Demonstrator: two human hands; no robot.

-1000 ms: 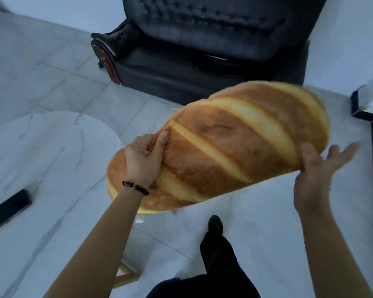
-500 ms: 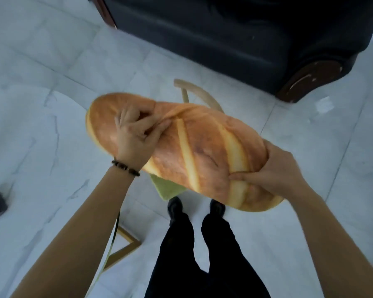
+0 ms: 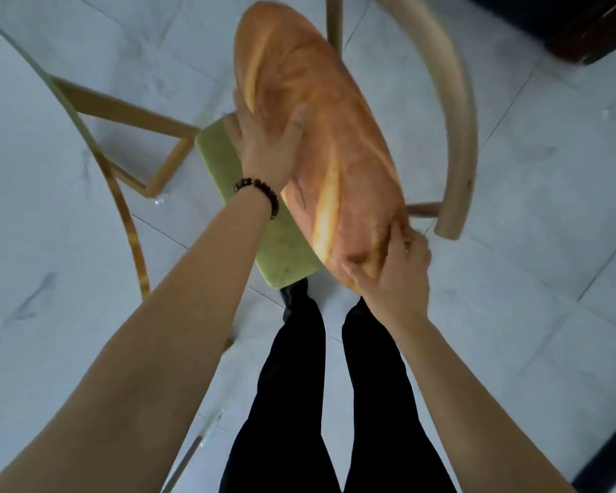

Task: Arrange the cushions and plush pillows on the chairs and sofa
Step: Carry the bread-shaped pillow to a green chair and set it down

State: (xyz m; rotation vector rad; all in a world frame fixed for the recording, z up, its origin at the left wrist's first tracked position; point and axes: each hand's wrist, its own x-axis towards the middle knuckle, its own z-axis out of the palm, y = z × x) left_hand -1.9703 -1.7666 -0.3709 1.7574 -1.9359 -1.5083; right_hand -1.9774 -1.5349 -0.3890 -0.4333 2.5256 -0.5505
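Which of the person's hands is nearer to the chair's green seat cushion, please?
Left. The left hand presses the bread pillow just above the green seat cushion; the right hand grips the pillow's near end, beyond the cushion's edge.

The loaf pillow has turned from crosswise to nearly lengthwise and now lies over the chair seat. The left hand has opened flat on its side; the right hand has moved to its near end.
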